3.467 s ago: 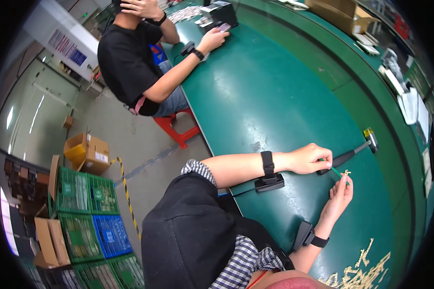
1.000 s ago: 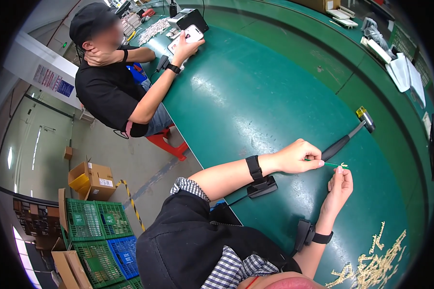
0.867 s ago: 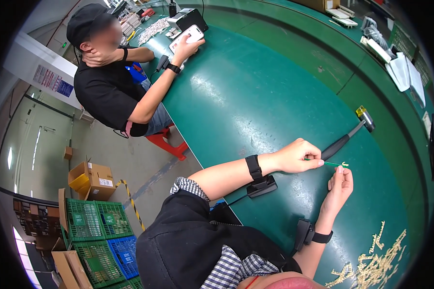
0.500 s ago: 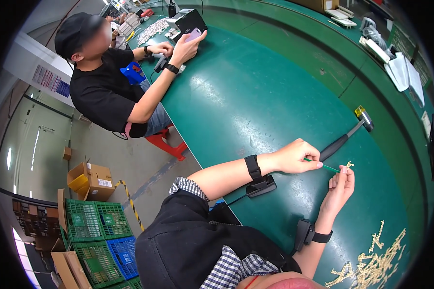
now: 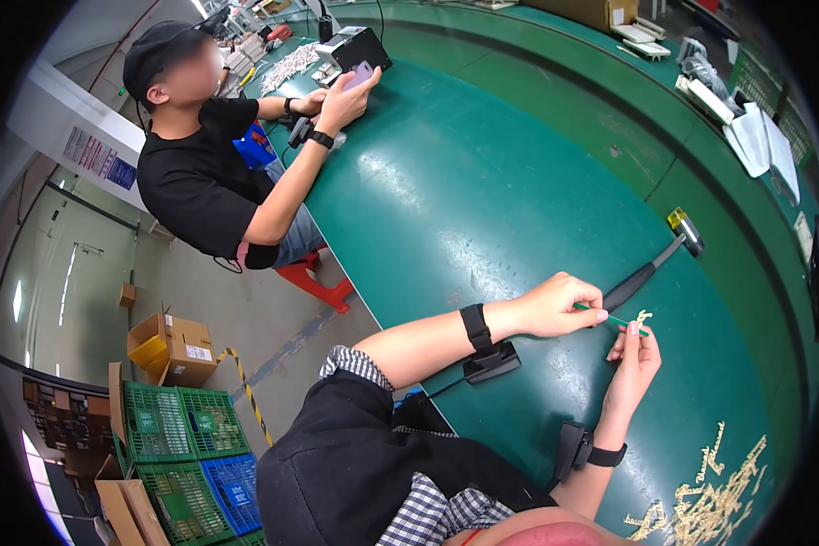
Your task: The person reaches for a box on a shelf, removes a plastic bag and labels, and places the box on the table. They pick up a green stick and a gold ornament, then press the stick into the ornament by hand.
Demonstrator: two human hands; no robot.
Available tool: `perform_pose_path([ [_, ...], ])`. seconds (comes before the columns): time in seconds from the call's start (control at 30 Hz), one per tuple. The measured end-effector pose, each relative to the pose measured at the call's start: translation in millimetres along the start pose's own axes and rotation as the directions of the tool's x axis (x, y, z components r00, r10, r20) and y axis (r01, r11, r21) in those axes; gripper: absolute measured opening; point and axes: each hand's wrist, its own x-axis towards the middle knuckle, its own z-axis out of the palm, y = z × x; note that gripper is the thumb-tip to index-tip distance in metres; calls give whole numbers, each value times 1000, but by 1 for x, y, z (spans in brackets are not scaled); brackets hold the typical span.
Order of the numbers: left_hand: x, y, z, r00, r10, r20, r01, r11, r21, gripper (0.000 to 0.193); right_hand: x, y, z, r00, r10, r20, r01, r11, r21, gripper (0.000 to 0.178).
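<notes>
A thin green stick [image 5: 614, 320] spans the space between my two hands over the green table. My left hand [image 5: 562, 305] is closed around its left end. Lower right of it, my right hand [image 5: 635, 359] pinches near the stick's other end with thumb and fingers. A small cream-coloured lettering-shaped cutout [image 5: 644, 317] shows just above the right fingertips, against the stick; I cannot tell which fingers bear it. Many similar cream cutouts [image 5: 714, 496] lie in a loose pile at the lower right of the table.
Beyond my left hand lies a black-handled tool [image 5: 630, 288] with a metal shaft, its tip by a silver-and-yellow piece [image 5: 685, 231]. Black wrist devices [image 5: 493, 362] are strapped to my arms. At the far left a co-worker [image 5: 200, 173] holds a phone [image 5: 359, 75]. Green crates [image 5: 159, 419] stand on the floor.
My right hand has moved slightly left and down, with the cream cutout shifting left too. My left hand stays nearly in place. The co-worker has shifted slightly right.
</notes>
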Motion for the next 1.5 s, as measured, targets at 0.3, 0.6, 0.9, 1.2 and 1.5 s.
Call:
perform_pose_path([
  [0.3,0,-2,0,1000,-27,-7,27,1000,-13,21,3,-2,5,1000,-17,-16,18,1000,25,20],
  [0.6,-1,-2,-2,1000,-20,-5,20,1000,10,22,3,-4,9,995,-20,-99,35,988,150,17],
  [0.9,0,-1,-1,999,-33,22,33,999,5,22,2,-2,3,998,-33,-44,33,999,-18,12],
  [1.2,0,-3,1,1000,-20,-5,20,996,-82,20,2,-4,1,1000,3,-8,-3,1000,-26,12],
  [1.5,0,-2,-1,998,-51,31,51,999,17,19,3,-1,4,1000,-3,-8,3,1000,-3,11],
])
